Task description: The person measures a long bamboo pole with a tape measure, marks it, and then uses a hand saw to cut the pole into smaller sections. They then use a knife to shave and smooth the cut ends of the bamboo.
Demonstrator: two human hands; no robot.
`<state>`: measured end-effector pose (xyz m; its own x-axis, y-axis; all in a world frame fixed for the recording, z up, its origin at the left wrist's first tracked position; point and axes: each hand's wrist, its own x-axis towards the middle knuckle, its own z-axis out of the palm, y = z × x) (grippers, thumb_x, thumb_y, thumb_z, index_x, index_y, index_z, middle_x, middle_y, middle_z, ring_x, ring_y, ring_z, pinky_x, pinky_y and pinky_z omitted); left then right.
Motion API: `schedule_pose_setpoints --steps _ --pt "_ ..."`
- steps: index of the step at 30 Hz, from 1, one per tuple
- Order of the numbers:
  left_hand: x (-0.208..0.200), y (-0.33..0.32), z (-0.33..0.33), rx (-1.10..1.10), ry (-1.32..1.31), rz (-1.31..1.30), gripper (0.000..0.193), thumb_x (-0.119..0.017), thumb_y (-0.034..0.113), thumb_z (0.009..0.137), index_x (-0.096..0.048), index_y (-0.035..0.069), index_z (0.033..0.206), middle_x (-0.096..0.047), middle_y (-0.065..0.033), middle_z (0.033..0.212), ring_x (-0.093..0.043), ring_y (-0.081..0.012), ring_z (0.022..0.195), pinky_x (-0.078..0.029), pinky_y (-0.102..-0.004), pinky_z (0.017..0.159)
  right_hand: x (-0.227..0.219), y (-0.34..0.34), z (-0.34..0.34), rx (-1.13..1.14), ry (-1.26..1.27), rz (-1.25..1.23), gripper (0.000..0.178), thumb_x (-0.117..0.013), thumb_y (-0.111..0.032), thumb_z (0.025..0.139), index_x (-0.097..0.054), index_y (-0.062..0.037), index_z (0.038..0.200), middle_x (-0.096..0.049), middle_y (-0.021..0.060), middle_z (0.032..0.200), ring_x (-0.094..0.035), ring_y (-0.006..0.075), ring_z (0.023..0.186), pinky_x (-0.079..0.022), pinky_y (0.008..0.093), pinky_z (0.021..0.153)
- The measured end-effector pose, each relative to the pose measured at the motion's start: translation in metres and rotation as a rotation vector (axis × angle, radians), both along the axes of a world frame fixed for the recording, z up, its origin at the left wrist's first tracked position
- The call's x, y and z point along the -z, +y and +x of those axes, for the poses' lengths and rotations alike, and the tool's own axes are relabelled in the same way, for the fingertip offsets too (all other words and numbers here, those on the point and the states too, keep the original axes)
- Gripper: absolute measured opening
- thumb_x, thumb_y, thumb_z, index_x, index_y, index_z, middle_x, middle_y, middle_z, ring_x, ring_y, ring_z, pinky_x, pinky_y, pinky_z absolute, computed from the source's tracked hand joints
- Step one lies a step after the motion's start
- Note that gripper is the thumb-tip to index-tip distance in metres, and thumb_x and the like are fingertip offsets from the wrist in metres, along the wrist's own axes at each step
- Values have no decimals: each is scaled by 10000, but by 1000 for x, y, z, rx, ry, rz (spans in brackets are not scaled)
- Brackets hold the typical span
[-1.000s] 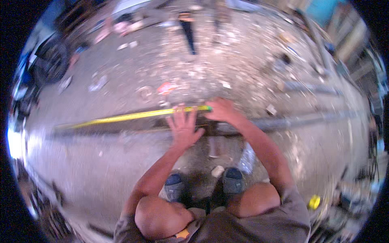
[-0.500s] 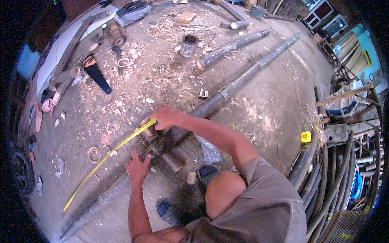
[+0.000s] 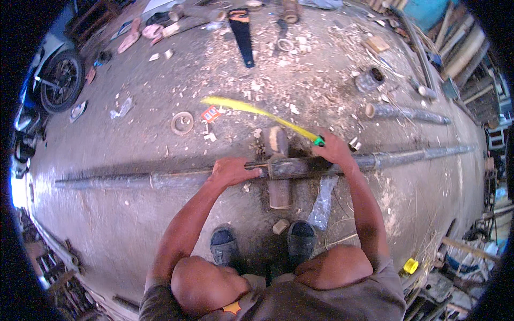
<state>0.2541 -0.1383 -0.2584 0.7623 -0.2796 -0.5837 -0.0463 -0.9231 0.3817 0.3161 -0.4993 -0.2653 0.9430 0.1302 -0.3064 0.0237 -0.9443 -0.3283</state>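
Note:
A long dark bamboo pole (image 3: 292, 168) lies left to right in front of me, resting across a short bamboo piece (image 3: 280, 195). My left hand (image 3: 234, 171) grips the pole left of this crossing, its thumb stretched along the top. Just right of the crossing, at the pole's far side, my right hand (image 3: 333, 150) is closed on a tape measure (image 3: 319, 141); green shows at its edge, and most of it is hidden by the fingers. Its yellow blade (image 3: 257, 111) sticks out toward the far left, blurred and bowed.
Wood chips litter the floor beyond the pole, around a handsaw (image 3: 242, 40). A bamboo ring (image 3: 182, 123) and a red packet (image 3: 210, 113) lie far left. Cut bamboo lengths (image 3: 409, 114) and a dark-mouthed cylinder (image 3: 370, 79) are at right. Clear plastic (image 3: 323, 206) lies beside my right sandal (image 3: 301, 239).
My view has swung left, so the pole now runs nearly level across it. The tape blade now reaches over the floor beyond the pole. Both hands stay at the pole.

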Motion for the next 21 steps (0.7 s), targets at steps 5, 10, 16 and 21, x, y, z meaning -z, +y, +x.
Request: schedule_pose_setpoints --steps 5,10,16,21 --pt "1 -3 0 13 -26 -47 751 -591 756 832 -735 69 1099 -735 -220 1082 -699 -392 1053 -520 -510 939 -5 -31 0 102 -52 39 807 -724 -395 802 -461 -32 1474 -687 299 1174 -658 493 1089 -535 529 929" --pt "2 -14 12 89 -44 -31 758 -561 760 856 -735 59 1087 -740 -219 1029 -710 -395 1016 -536 -519 902 7 -63 19 123 -81 -139 823 -741 -449 810 -456 -65 1479 -678 330 1155 -656 511 1076 -532 553 904" --pt "-14 7 9 58 85 -102 741 -551 758 848 -743 62 1017 -741 -213 898 -732 -396 896 -571 -516 794 39 -23 61 -200 -336 -328 687 -733 -507 840 -612 -14 1302 -704 298 1060 -665 498 1010 -530 547 903" --pt "9 6 -7 47 -20 -80 738 -610 768 798 -732 75 1022 -728 -210 833 -719 -429 800 -575 -556 711 95 64 172 -104 -420 -163 491 -684 -444 918 -676 -5 1138 -672 269 1163 -670 472 971 -555 539 831"
